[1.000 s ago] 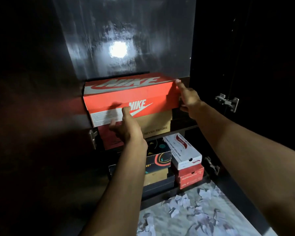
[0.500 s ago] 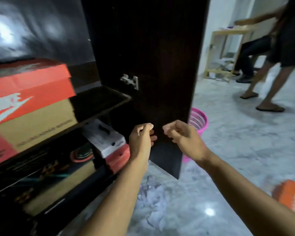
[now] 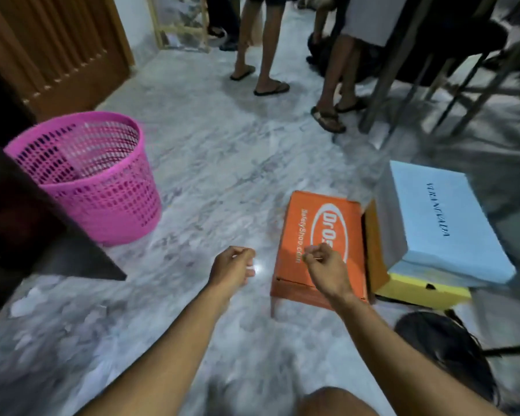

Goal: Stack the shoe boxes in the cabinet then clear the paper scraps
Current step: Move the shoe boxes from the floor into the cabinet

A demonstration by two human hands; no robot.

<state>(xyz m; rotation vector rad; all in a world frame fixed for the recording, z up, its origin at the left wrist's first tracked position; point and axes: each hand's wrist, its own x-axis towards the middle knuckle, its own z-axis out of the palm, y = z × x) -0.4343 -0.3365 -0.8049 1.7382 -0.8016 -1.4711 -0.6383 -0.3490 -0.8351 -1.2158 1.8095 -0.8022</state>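
Orange box point(image 3: 318, 247) lies flat on marble floor point(image 3: 222, 163) at approx 4 o'clock from frame centre, just beside a blue box point(image 3: 433, 223) stacked on a yellow box point(image 3: 424, 291) at 3 o'clock. Paper scraps point(image 3: 30, 304), blurred, at 8 o'clock near dark cabinet door point(image 3: 42, 235). Pink bin point(image 3: 87, 178) at 9 o'clock. L hand point(image 3: 233, 270) and R hand point(image 3: 327, 267): fingers loosely curled, holding nothing; R hand is over the orange box. Other ppl's legs point(image 3: 267, 55) at 12 o'clock.
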